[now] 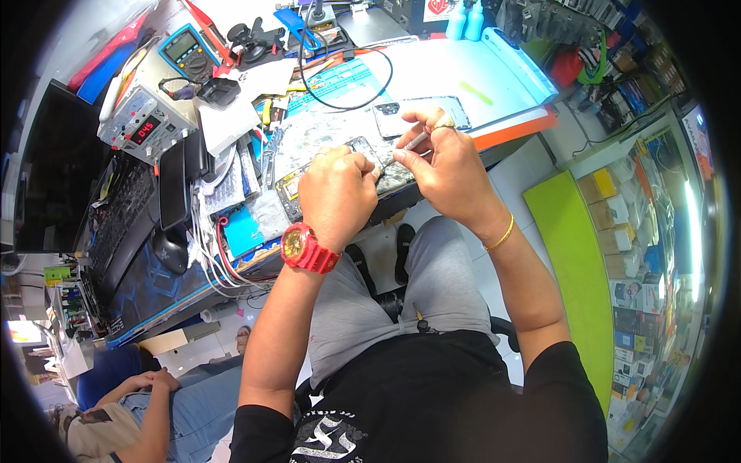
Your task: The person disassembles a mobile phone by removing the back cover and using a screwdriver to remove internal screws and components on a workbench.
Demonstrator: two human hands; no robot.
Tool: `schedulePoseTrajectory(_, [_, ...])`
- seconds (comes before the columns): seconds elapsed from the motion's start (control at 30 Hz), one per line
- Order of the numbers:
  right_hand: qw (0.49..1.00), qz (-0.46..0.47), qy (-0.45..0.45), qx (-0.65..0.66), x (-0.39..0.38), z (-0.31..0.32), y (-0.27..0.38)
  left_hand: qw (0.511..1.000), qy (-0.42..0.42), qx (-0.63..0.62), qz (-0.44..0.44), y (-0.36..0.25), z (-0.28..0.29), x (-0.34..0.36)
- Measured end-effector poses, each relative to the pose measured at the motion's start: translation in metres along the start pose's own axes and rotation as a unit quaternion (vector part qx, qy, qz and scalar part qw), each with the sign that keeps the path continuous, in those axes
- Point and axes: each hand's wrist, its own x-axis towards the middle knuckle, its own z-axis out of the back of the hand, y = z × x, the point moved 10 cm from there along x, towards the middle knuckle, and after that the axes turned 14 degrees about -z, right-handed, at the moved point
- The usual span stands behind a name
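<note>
An opened phone (pixel 290 190) lies on the worn grey work mat (pixel 312 137), its inner parts showing at the left end. My left hand (pixel 336 185) rests over it, fingers bent and closed along its edge, and covers most of it. Just to the right, my right hand (pixel 448 166) pinches a slim pen-like tool (pixel 417 140) between thumb and fingers. The tool points down toward the phone's right end. Its tip is too small to make out. Beyond my right hand lies a pale phone back or frame (pixel 401 109) with a dark rim.
A power supply (pixel 147 127), a multimeter (pixel 187 50) and a dark phone (pixel 174 185) crowd the left. A black cable (pixel 392 71) loops behind the mat. Two blue bottles (pixel 465 21) stand at the back. At lower left sits another person (pixel 158 382), hands together.
</note>
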Motion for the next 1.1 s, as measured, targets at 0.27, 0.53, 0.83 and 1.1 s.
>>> schedulePoseTrajectory(0.27, [0.995,-0.046,-0.032,-0.079,0.001,0.006,-0.01,1.0,0.0,0.004,-0.003,0.0,-0.001,-0.002])
schedulePoseTrajectory(0.53, [0.994,-0.071,-0.022,-0.075,0.007,0.006,-0.01,0.999,-0.016,0.02,-0.02,-0.003,0.002,-0.002])
schedulePoseTrajectory(0.83, [0.999,-0.041,-0.002,0.025,0.006,0.001,-0.007,1.0,0.007,0.007,-0.004,0.002,0.001,0.002])
schedulePoseTrajectory(1.1, [0.998,-0.015,-0.031,-0.044,0.003,0.003,-0.005,1.0,0.006,0.021,-0.006,0.001,-0.001,0.003])
